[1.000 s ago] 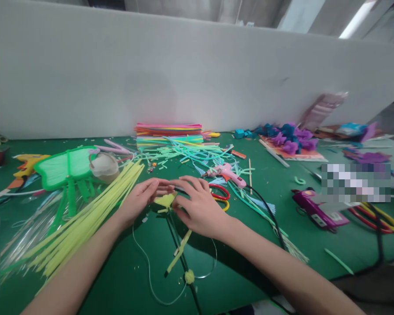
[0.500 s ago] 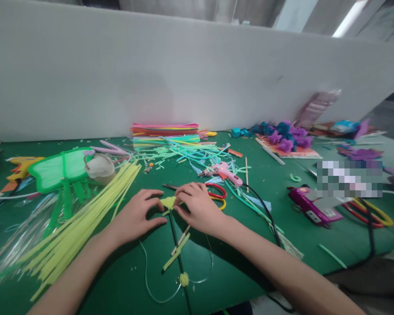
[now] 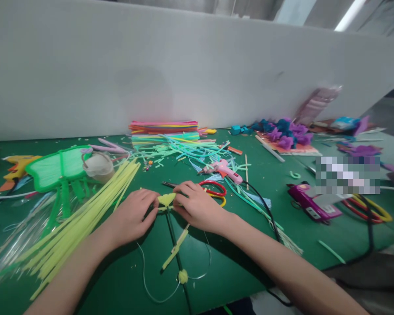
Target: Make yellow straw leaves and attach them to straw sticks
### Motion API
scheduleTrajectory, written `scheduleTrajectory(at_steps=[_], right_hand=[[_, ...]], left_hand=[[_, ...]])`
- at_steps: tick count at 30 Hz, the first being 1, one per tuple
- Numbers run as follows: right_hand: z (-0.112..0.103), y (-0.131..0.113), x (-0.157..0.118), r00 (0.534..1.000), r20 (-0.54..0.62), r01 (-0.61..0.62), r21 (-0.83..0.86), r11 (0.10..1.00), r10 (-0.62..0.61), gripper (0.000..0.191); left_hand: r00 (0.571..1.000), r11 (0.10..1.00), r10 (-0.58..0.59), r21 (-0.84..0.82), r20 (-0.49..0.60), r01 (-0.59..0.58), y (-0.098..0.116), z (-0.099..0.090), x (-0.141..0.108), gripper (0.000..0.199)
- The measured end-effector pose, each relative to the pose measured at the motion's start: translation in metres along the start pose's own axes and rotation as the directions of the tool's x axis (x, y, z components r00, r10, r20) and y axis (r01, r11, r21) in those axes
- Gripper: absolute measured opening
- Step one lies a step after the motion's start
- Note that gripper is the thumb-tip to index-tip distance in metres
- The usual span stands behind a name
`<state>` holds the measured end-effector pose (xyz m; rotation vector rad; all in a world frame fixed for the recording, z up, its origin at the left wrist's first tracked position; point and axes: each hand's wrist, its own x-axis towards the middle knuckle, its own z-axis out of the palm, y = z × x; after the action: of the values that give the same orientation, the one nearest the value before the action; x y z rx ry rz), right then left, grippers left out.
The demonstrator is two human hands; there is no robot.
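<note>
Between my two hands lies a small yellow fuzzy piece (image 3: 166, 200) at the top of a dark thin rod (image 3: 171, 227). My left hand (image 3: 133, 216) pinches the piece's left end between thumb and fingers. On its right side, my right hand (image 3: 198, 208) grips it with bent fingers. Lower on the rod sits a yellow fuzzy ball (image 3: 183, 276) with a clear thread (image 3: 144, 271) looping around. A short yellow strip (image 3: 175, 251) crosses the rod at a slant.
Yellow pipe cleaners (image 3: 85, 223) spread at the left beside a green fuzzy shape (image 3: 54, 168). Red and yellow scissors (image 3: 216, 189) and a pink glue gun (image 3: 225, 169) lie beyond my right hand; a purple glue gun (image 3: 310, 203) is farther right.
My left hand has closed its fingers on the yellow piece's left end; before, thumb and fingers were apart. The piece looks more level and spread between the hands.
</note>
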<state>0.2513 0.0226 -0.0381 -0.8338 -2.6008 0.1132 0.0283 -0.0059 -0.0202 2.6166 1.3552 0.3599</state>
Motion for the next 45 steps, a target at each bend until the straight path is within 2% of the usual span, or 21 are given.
scheduleTrajectory(at_steps=[4, 8, 13, 18, 21, 24, 25, 27, 30, 35, 36, 38, 41, 42, 45], right_hand=[[-0.003, 0.001, 0.0, 1.0, -0.001, -0.013, 0.043, 0.999, 0.013, 0.015], [-0.004, -0.002, -0.001, 0.999, -0.018, -0.041, 0.044, 0.998, 0.042, 0.016], [-0.003, -0.006, -0.001, 0.996, 0.002, -0.085, 0.089, 0.992, 0.085, 0.015], [-0.003, -0.006, -0.001, 0.995, -0.007, -0.097, 0.108, 0.989, 0.098, 0.015], [-0.004, -0.004, -0.001, 0.994, -0.008, -0.106, 0.104, 0.989, 0.107, 0.014], [-0.005, -0.002, -0.001, 0.993, -0.007, -0.119, 0.108, 0.987, 0.12, 0.013], [-0.005, -0.002, -0.001, 0.992, -0.005, -0.121, 0.112, 0.986, 0.123, 0.013], [-0.005, -0.001, -0.001, 0.992, -0.002, -0.124, 0.121, 0.985, 0.125, 0.013], [-0.004, -0.001, -0.002, 0.992, -0.002, -0.122, 0.127, 0.984, 0.123, 0.013], [-0.002, -0.001, -0.002, 0.993, -0.008, -0.116, 0.111, 0.987, 0.117, 0.015], [-0.002, -0.001, -0.002, 0.993, -0.008, -0.115, 0.108, 0.988, 0.116, 0.015], [-0.002, 0.0, -0.002, 0.994, -0.01, -0.111, 0.103, 0.988, 0.113, 0.015], [-0.001, 0.0, -0.001, 0.994, -0.022, -0.103, 0.096, 0.99, 0.105, 0.014], [-0.001, 0.0, -0.001, 0.994, -0.026, -0.099, 0.094, 0.991, 0.102, 0.014], [0.0, 0.0, -0.001, 0.995, -0.03, -0.096, 0.087, 0.992, 0.099, 0.015]], left_hand=[[1.0, 1.0, 0.029, 0.009, 0.003, -0.029, -0.004, 0.004, -0.002, 0.016], [0.996, 0.995, 0.064, 0.086, -0.059, -0.059, -0.003, 0.013, 0.0, 0.02], [0.989, 0.991, 0.053, 0.128, -0.135, -0.036, 0.005, 0.02, 0.003, 0.017], [0.988, 0.99, 0.062, 0.137, -0.141, -0.042, 0.008, 0.02, 0.005, 0.015], [0.995, 0.994, 0.047, 0.1, -0.087, -0.038, 0.003, 0.013, 0.003, 0.017], [1.0, 1.0, -0.006, 0.012, 0.011, 0.006, -0.009, -0.003, -0.002, 0.019], [0.999, 0.999, -0.037, -0.012, 0.014, 0.037, -0.014, -0.009, -0.003, 0.02], [0.994, 0.994, -0.1, -0.044, -0.035, 0.099, -0.023, -0.021, -0.006, 0.025], [0.962, 0.978, -0.204, -0.004, -0.182, 0.207, -0.038, -0.036, -0.01, 0.031], [0.936, 0.93, -0.234, 0.22, -0.263, 0.294, -0.052, -0.038, -0.011, 0.042], [0.932, 0.931, -0.211, 0.231, -0.294, 0.284, -0.051, -0.035, -0.01, 0.041], [0.949, 0.97, -0.112, 0.173, -0.295, 0.169, -0.043, -0.026, -0.007, 0.034], [0.987, 0.998, -0.001, 0.055, -0.16, 0.01, -0.025, -0.009, -0.001, 0.024], [0.993, 0.999, 0.018, 0.041, -0.116, -0.013, -0.02, -0.004, 0.0, 0.024], [0.995, 0.998, 0.04, 0.049, -0.092, -0.036, -0.01, 0.005, 0.003, 0.019]])
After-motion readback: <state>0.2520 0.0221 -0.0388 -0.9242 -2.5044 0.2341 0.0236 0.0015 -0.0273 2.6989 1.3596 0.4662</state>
